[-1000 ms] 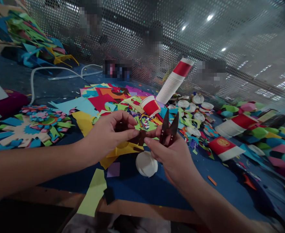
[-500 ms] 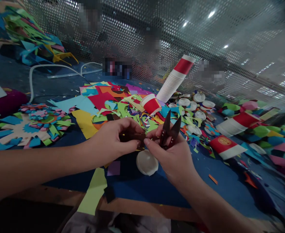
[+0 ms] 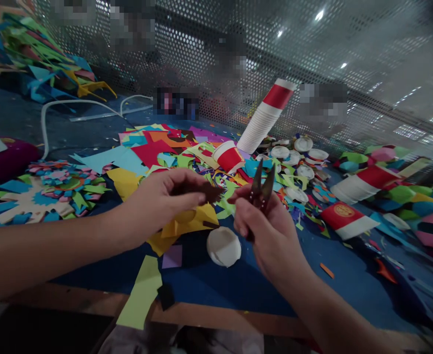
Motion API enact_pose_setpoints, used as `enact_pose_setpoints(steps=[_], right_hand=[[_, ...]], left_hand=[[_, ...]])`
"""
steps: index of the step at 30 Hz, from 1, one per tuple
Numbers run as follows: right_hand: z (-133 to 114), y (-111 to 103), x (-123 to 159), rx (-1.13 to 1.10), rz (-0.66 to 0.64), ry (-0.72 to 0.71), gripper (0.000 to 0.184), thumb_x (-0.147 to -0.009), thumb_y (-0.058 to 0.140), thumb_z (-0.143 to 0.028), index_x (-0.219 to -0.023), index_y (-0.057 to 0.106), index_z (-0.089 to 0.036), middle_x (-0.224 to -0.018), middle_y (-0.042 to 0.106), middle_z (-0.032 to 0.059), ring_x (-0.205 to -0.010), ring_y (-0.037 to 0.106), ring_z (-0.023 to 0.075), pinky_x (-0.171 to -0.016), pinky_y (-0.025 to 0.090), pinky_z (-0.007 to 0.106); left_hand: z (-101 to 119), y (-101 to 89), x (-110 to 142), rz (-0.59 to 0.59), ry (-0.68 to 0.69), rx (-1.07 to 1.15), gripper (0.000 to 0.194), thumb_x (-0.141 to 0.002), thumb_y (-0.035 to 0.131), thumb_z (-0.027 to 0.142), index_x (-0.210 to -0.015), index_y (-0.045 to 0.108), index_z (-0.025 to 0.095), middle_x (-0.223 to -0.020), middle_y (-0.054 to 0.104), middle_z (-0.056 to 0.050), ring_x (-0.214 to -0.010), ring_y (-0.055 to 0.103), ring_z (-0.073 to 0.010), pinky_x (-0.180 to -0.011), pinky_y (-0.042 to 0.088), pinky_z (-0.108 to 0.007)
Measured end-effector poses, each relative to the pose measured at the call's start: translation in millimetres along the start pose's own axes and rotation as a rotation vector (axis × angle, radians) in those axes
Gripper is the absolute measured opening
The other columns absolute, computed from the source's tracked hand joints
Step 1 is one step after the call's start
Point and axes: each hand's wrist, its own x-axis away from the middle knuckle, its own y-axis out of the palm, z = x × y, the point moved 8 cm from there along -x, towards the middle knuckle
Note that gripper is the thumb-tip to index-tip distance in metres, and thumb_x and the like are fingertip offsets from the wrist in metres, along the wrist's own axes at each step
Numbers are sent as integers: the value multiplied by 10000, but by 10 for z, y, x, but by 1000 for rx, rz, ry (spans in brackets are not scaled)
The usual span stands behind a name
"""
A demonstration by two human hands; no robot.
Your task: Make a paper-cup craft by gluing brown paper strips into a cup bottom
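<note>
My left hand (image 3: 165, 199) pinches a dark brown piece of paper (image 3: 213, 194) between thumb and fingers. A pair of thread snips (image 3: 261, 189) sits in my right hand (image 3: 262, 216), blades pointing up and apart, fingers curled round the handles. A gap separates the two hands. Below them, a small dark brown strip (image 3: 211, 224) rests on yellow paper (image 3: 190, 223). The white cup bottom (image 3: 224, 247) lies on the blue table between my wrists. Nearby are a purple paper square (image 3: 172, 256), a pale green paper piece (image 3: 141, 292) and a black scrap (image 3: 166, 297).
Behind my hands spreads a heap of coloured paper (image 3: 157, 147) with a red-and-white paper cup (image 3: 228, 157). A tall cup stack (image 3: 262, 120) leans beyond it. At right lies a dark blue glue gun (image 3: 393, 285); at left, a paper flower (image 3: 43, 196). A perforated metal screen (image 3: 201, 54) stands behind.
My hands have drawn apart; the right no longer touches the brown paper, which stays in the left. The small brown strip now shows on the yellow paper. The snips remain in my right hand.
</note>
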Motion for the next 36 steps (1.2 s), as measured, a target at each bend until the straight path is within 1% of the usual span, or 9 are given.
enact_pose_setpoints(steps=[2,4,9,13,17,21,26,31,36], right_hand=[[54,-29,9,-8,-31,45,250,-840,648,-430,-958,631,-210,-658,526,-58,-487,412,66,-438,327,200],[119,-9,22,53,-106,106,278,-852,639,-451,-963,669,-198,-678,546,-39,-503,412,71,-437,318,201],[121,87,53,168,-247,116,259,-709,783,-365,-882,714,-185,-686,599,-10,-558,481,97,-480,389,216],[64,112,72,206,-279,54,254,-804,708,-397,-962,739,-200,-639,563,-20,-519,433,95,-442,364,211],[62,61,95,274,-275,-7,244,-867,666,-434,-932,742,-212,-610,519,-29,-511,411,97,-436,349,211],[-34,6,132,448,-251,-173,321,-942,573,-460,-811,715,-204,-668,567,-1,-581,479,111,-503,403,220],[-208,44,191,590,-247,-348,294,-969,545,-392,-808,712,-210,-651,617,-9,-560,543,106,-535,441,226],[-278,63,215,657,-213,-416,215,-936,586,-319,-809,723,-214,-644,661,-11,-557,596,115,-516,449,222],[-276,63,205,686,-199,-430,213,-930,585,-292,-785,721,-218,-630,661,-15,-541,596,118,-515,455,227]], left_hand=[[23,-110,-23,113,-1,110,199,-655,800,196,-813,681,180,-790,702,22,-721,645,-108,-664,499,-194],[19,-166,-32,164,-13,196,230,-654,824,200,-815,661,176,-780,685,29,-705,632,-95,-648,486,-182],[49,-133,-18,89,34,210,219,-657,831,206,-760,640,172,-730,641,48,-681,597,-84,-640,470,-181],[73,-122,-5,59,64,201,229,-658,836,203,-783,647,169,-756,646,44,-702,600,-86,-662,488,-181],[87,-105,-8,50,58,227,251,-636,838,186,-755,618,168,-711,633,50,-659,595,-81,-619,486,-171],[101,-99,-3,43,66,218,223,-655,816,160,-758,618,166,-700,643,58,-640,596,-66,-599,472,-151],[100,-109,4,18,71,202,202,-687,806,171,-761,619,172,-714,659,52,-672,626,-81,-621,475,-164],[109,-97,11,1,80,213,198,-697,802,161,-766,617,180,-736,677,50,-674,635,-81,-624,480,-162],[111,-88,17,-15,108,206,204,-699,813,160,-776,625,181,-737,671,53,-667,632,-79,-614,484,-157]])
